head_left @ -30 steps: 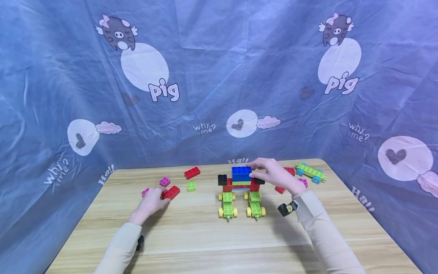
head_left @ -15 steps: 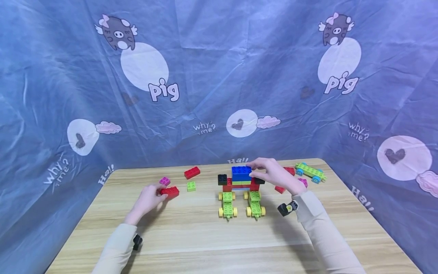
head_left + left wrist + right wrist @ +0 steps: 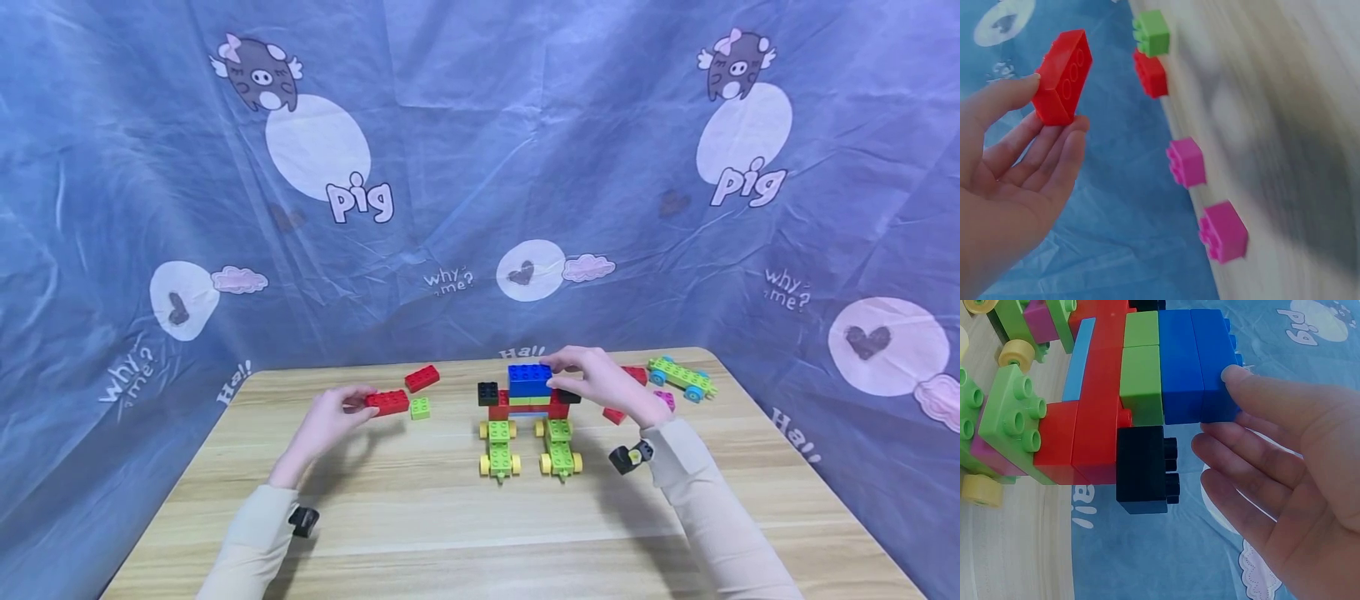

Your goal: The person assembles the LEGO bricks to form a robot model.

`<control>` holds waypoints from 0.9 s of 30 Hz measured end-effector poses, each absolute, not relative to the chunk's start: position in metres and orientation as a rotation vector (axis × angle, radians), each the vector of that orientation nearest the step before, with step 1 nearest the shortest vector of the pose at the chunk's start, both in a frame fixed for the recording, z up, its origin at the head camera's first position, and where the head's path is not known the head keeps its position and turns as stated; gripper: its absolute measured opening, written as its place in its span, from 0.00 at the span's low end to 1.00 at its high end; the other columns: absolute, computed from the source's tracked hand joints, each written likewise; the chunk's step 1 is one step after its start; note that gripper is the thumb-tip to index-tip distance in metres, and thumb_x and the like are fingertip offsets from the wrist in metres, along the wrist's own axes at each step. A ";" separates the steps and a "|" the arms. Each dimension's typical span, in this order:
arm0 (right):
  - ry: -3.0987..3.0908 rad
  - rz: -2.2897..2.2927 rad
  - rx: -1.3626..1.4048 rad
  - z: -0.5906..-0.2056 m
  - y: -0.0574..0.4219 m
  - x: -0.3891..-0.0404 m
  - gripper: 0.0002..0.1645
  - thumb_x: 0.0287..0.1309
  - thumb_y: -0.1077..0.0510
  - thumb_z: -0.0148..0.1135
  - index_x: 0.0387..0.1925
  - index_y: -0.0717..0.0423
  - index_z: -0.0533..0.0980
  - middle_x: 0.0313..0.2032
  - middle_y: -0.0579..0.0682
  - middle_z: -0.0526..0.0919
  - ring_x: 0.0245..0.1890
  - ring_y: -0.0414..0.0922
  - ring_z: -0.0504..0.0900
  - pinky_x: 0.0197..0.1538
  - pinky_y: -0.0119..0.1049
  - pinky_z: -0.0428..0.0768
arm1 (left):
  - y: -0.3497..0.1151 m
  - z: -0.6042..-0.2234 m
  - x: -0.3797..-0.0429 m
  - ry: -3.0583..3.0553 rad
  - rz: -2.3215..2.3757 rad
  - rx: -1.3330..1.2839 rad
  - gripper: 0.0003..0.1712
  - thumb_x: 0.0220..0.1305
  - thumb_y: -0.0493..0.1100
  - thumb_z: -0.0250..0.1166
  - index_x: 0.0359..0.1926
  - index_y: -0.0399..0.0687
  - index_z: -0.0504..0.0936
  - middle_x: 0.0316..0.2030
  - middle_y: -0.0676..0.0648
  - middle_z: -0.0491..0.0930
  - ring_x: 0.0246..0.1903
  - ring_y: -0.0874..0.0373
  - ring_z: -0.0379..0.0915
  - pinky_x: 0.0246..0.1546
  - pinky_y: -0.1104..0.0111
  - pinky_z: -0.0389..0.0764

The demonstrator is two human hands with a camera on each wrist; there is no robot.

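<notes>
The left hand (image 3: 327, 421) pinches a red brick (image 3: 387, 402) between thumb and fingertips and holds it above the desk (image 3: 450, 517), left of centre, toward the far edge. In the left wrist view the grip covers only one end of the red brick (image 3: 1062, 76), so most of its length projects unsupported. The right hand (image 3: 600, 382) rests against the blue brick (image 3: 529, 379) that tops the block model (image 3: 528, 408) near the middle of the desk, thumb tip on the blue brick's (image 3: 1200, 365) upper corner, fingers relaxed beside a black brick (image 3: 1141, 469) on the model's side. Whether the fingers actually clasp the model appears doubtful; the contact looks like a light steadying touch. The model stands on two green wheeled bases (image 3: 498, 450). Risk: pressure from above may roll the bases apart or forward, since the right hand braces only the top. Risk: the shallow end pinch may let the red brick pivot and drop onto the loose green brick (image 3: 420, 407) below.
</notes>
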State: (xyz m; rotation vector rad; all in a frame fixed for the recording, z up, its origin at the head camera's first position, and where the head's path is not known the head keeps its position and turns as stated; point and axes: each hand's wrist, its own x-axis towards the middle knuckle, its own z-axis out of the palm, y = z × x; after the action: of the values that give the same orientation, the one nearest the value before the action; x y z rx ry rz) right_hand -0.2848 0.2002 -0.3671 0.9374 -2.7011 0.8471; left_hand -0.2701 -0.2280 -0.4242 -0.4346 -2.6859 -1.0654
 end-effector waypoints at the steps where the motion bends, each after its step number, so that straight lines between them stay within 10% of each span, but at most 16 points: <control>1: -2.703 0.847 0.938 -0.367 0.200 -0.285 0.24 0.56 0.53 0.64 0.54 0.56 0.76 0.47 0.52 0.84 0.45 0.48 0.83 0.49 0.44 0.82 | -0.227 -0.423 -0.270 -2.679 -1.087 -0.441 0.20 0.55 0.40 0.68 0.49 0.38 0.80 0.42 0.40 0.84 0.39 0.50 0.83 0.42 0.64 0.83; 9: -2.707 0.856 0.941 -0.367 0.201 -0.286 0.24 0.57 0.52 0.63 0.54 0.57 0.76 0.47 0.53 0.83 0.46 0.48 0.82 0.51 0.45 0.82 | -0.212 -0.413 -0.275 -2.633 -1.233 -0.479 0.21 0.54 0.45 0.70 0.49 0.44 0.81 0.42 0.43 0.85 0.37 0.55 0.83 0.36 0.76 0.81; 27: -2.690 0.846 0.975 -0.367 0.201 -0.286 0.24 0.56 0.54 0.63 0.54 0.56 0.76 0.46 0.53 0.84 0.45 0.49 0.83 0.50 0.47 0.81 | -0.152 -0.381 -0.284 -2.499 -1.505 -0.698 0.20 0.53 0.47 0.70 0.49 0.51 0.81 0.46 0.45 0.84 0.44 0.54 0.82 0.45 0.70 0.83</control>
State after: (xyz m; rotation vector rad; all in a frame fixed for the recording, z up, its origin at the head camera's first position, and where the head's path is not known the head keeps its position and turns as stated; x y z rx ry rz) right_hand -0.2858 0.2008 -0.3670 0.9745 -2.6898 0.8460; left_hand -0.2840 -0.1519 -0.3811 -0.6985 -2.4986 -1.5052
